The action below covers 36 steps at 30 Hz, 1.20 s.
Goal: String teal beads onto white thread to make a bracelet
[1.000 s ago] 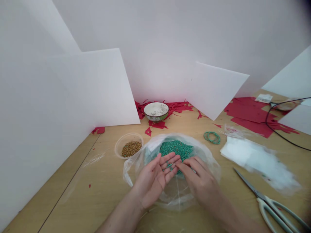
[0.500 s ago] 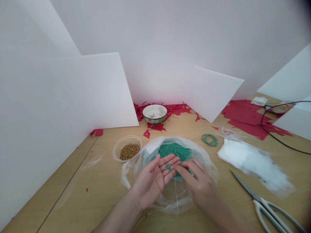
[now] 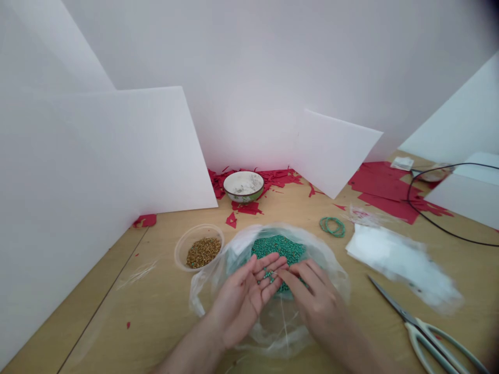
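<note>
My left hand (image 3: pixel 244 296) lies palm up and flat, its fingers stretched out, with several small green beads (image 3: pixel 268 274) resting on the fingers. Thumb and forefinger of my right hand (image 3: pixel 312 291) pinch a thin pale thread (image 3: pixel 284 324), its tip at the beads on the left fingers. The thread's lower length hangs down between the hands. Beneath both hands, a clear plastic bag (image 3: pixel 331 259) holds a heap of green beads (image 3: pixel 278 246), partly hidden by my fingers.
A clear tub (image 3: pixel 179 249) of gold-brown beads stands to the left, with a patterned bowl (image 3: pixel 244 188) farther back. On the right lie green beaded rings (image 3: pixel 332 227), plastic packets (image 3: pixel 401 265) and scissors (image 3: pixel 409 317). Red paper scraps (image 3: pixel 385 187) and white panels (image 3: pixel 163 156) line the back.
The view has shifted slightly, so the scene sits a little lower and farther left. Both hands keep nearly the same pose, and the right fingers remain at the beads.
</note>
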Each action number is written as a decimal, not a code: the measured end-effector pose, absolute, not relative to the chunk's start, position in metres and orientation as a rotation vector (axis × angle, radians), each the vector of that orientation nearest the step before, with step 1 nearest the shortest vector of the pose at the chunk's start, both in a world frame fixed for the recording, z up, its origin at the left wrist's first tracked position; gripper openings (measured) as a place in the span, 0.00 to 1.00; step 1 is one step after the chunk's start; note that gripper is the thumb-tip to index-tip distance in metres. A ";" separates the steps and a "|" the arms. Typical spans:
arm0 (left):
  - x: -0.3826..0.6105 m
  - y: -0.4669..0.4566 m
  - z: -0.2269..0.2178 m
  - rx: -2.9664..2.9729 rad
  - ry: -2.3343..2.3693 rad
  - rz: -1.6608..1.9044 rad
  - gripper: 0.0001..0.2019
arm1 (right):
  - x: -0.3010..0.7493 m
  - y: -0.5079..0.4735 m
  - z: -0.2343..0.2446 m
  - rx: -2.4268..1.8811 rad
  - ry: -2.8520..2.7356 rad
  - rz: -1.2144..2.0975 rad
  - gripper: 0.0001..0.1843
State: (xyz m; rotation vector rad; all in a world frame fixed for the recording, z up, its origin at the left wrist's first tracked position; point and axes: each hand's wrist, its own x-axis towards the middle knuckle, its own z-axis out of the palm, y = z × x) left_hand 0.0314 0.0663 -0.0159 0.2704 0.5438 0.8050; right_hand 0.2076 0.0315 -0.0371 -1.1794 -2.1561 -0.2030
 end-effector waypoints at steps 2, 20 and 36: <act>0.031 0.066 -0.017 0.282 0.552 0.809 0.22 | 0.206 0.032 -0.038 -1.184 -2.153 -0.206 0.15; 0.030 0.065 -0.016 0.243 0.563 0.791 0.20 | 0.203 0.035 -0.041 -1.212 -2.023 0.171 0.19; 0.029 0.067 -0.009 0.248 0.591 0.787 0.24 | 0.206 0.034 -0.043 -1.165 -2.066 0.121 0.13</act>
